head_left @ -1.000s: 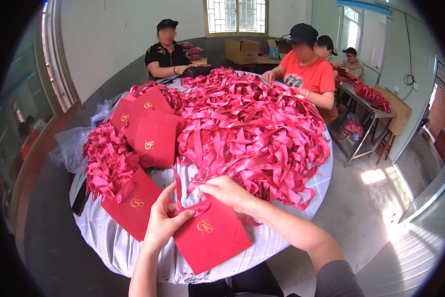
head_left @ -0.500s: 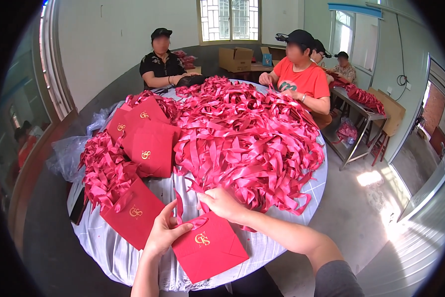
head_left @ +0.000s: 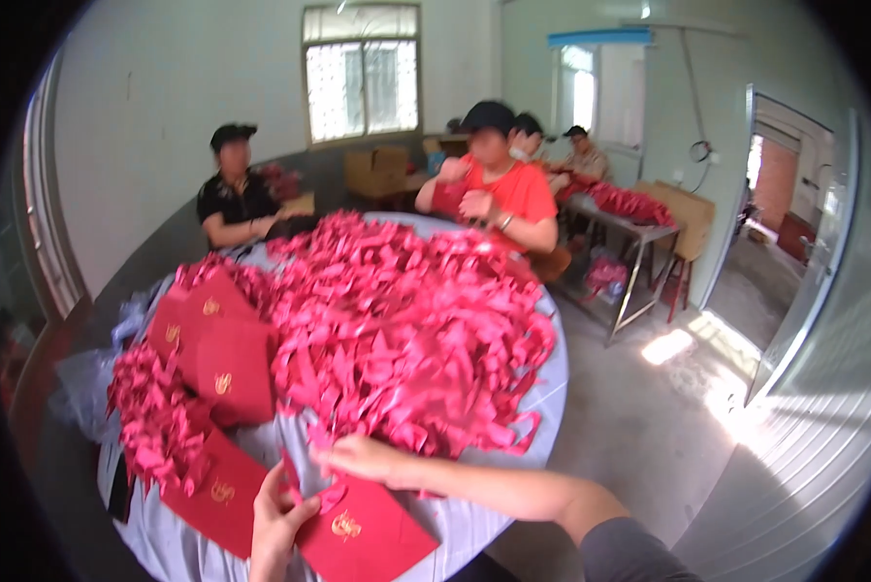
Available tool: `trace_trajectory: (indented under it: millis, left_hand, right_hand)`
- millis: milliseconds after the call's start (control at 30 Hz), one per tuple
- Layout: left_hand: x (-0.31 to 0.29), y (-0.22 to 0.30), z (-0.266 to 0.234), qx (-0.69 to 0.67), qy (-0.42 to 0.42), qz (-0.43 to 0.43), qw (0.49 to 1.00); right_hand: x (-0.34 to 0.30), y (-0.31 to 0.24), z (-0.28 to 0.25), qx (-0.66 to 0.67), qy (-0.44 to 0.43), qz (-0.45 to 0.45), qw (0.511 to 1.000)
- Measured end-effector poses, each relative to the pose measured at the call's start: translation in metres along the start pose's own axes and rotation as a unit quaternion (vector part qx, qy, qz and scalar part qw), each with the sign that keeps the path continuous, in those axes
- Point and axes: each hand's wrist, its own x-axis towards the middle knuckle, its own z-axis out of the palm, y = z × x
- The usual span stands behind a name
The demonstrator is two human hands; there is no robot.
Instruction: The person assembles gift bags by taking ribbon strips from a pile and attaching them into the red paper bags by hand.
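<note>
A flat red paper gift bag (head_left: 366,532) with a gold emblem lies at the near edge of the table. My left hand (head_left: 278,519) pinches its upper left edge between thumb and fingers, where a pink ribbon handle (head_left: 331,497) comes out. Just above the bag my right hand (head_left: 363,460) is closed on a strand of pink ribbon; motion blur softens its fingertips. Another red bag (head_left: 217,497) lies left of my left hand. Beyond my hands spreads a large heap of pink ribbons (head_left: 406,339).
More red bags (head_left: 232,364) lie overlapped at the left, beside a smaller ribbon pile (head_left: 154,427) and clear plastic (head_left: 86,388). Across the round table sit a person in black (head_left: 232,199) and a person in red-orange (head_left: 513,189) holding something red. A metal side table (head_left: 639,233) stands right.
The view has swung right and up, so the table sits lower and further left. The person in red-orange has raised a hand with a red item. My hands keep their hold.
</note>
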Motion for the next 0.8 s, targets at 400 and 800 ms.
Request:
trace_trajectory:
  millis: [400, 800]
  left_hand:
    - [-0.008, 0.014, 0.008, -0.038, 0.003, 0.001, 0.999]
    - [-0.002, 0.02, 0.007, -0.048, 0.019, -0.057, 0.997]
  right_hand:
    - [-0.01, -0.014, -0.002, 0.111, -0.165, -0.033, 0.979]
    - [-0.016, -0.017, -0.006, 0.062, -0.123, -0.026, 0.99]
